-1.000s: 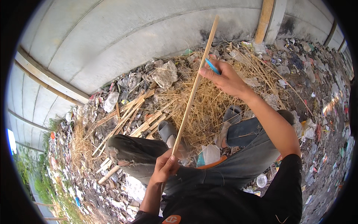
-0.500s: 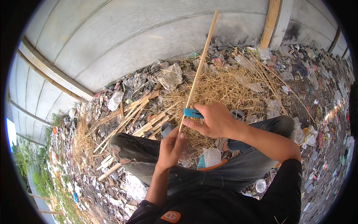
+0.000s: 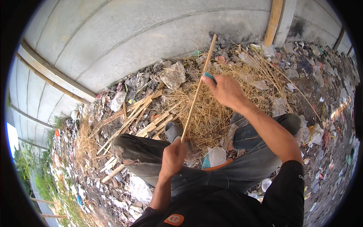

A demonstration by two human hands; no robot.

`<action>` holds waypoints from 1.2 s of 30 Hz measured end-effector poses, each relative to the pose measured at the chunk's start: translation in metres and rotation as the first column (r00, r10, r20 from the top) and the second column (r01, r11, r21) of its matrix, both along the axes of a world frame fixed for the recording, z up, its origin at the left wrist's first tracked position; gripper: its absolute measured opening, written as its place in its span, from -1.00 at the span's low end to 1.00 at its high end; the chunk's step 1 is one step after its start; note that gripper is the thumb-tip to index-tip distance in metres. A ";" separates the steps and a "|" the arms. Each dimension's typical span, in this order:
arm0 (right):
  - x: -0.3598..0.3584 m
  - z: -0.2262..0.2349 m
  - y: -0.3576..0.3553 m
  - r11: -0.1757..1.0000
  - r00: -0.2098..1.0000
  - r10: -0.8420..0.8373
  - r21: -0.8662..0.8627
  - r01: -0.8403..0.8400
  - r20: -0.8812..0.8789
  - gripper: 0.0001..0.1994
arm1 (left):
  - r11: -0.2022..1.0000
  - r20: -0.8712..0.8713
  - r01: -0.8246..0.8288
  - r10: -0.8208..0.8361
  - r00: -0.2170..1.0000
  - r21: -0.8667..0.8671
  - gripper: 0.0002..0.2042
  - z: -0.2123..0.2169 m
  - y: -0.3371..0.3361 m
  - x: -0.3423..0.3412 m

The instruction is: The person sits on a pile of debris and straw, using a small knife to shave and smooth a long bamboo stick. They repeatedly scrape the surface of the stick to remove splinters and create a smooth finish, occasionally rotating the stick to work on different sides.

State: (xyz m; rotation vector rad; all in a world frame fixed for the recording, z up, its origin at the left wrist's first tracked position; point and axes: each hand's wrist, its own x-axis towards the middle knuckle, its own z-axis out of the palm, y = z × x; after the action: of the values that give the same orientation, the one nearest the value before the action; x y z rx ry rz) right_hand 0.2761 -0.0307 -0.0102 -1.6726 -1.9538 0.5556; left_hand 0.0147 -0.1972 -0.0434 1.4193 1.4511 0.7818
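A long, thin bamboo strip [image 3: 194,99] slants up and away from my lap, its far tip in front of the grey wall. My left hand [image 3: 173,158] is closed around its near end, just above my bent leg. Farther along, my right hand [image 3: 228,90] grips a blue utility knife [image 3: 209,77], held against the strip in its upper half. The knife's blade is hidden behind the fingers and the strip. Below the strip spreads a heap of pale, curly shavings [image 3: 215,113], between my feet and the wall.
Split bamboo pieces [image 3: 130,119] lie to the left of the shavings. A large rock [image 3: 173,75] sits by the grey panel wall [image 3: 151,41]. Plastic litter [image 3: 317,138] covers the ground on the right. An orange-edged object [image 3: 221,165] lies between my legs.
My right hand has slid the knife up along the strip, away from my left hand. The strip's far tip has come lower, and my left hand has shifted slightly down.
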 end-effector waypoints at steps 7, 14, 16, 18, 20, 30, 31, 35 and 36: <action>0.136 0.017 0.065 0.899 0.929 -0.320 0.249 0.360 -0.186 -0.21 | 0.996 0.119 0.084 -0.080 0.990 -0.032 -0.70 -0.017 -0.046 -0.035; -0.018 0.015 -0.056 0.938 0.943 0.329 0.132 -0.321 -0.045 -0.31 | 0.996 0.064 -0.004 -0.002 0.998 0.086 -0.65 0.001 0.004 -0.020; -0.041 0.008 -0.083 0.901 0.904 0.426 0.070 -0.427 0.027 -0.34 | 0.994 0.037 -0.018 0.014 0.999 0.107 -0.65 0.006 0.012 -0.012; -0.051 -0.001 -0.096 0.879 0.878 0.475 0.022 -0.477 0.062 -0.36 | 0.990 0.006 -0.007 0.007 1.000 0.143 -0.65 0.005 0.017 -0.005; -0.055 -0.006 -0.101 0.866 0.864 0.499 0.009 -0.501 0.073 -0.37 | 0.988 -0.059 0.007 0.002 0.998 0.154 -0.66 0.009 0.016 -0.001; 0.040 -0.010 0.022 0.998 0.990 -0.058 0.019 0.056 0.132 -0.23 | 0.996 -0.042 0.068 -0.066 0.997 0.061 -0.67 -0.002 -0.029 -0.015; 0.061 -0.010 0.035 0.987 0.983 -0.153 0.061 0.148 0.097 -0.22 | 0.995 -0.024 0.090 -0.089 0.996 0.045 -0.67 -0.001 -0.033 -0.015; 0.164 -0.006 0.085 0.813 0.831 -0.542 0.170 0.556 -0.126 -0.20 | 0.980 0.148 0.175 -0.159 0.976 -0.099 -0.65 0.000 -0.059 -0.044; 0.203 -0.008 0.092 0.759 0.782 -0.594 0.190 0.623 -0.188 -0.22 | 0.967 0.210 0.205 -0.171 0.963 -0.154 -0.65 0.004 -0.064 -0.057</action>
State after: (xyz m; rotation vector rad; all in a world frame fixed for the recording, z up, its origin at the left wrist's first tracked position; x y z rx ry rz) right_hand 0.4788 0.0610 -0.0178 -1.9221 -1.2108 0.1438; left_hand -0.0421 -0.2609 -0.0396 1.2869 1.1843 0.6379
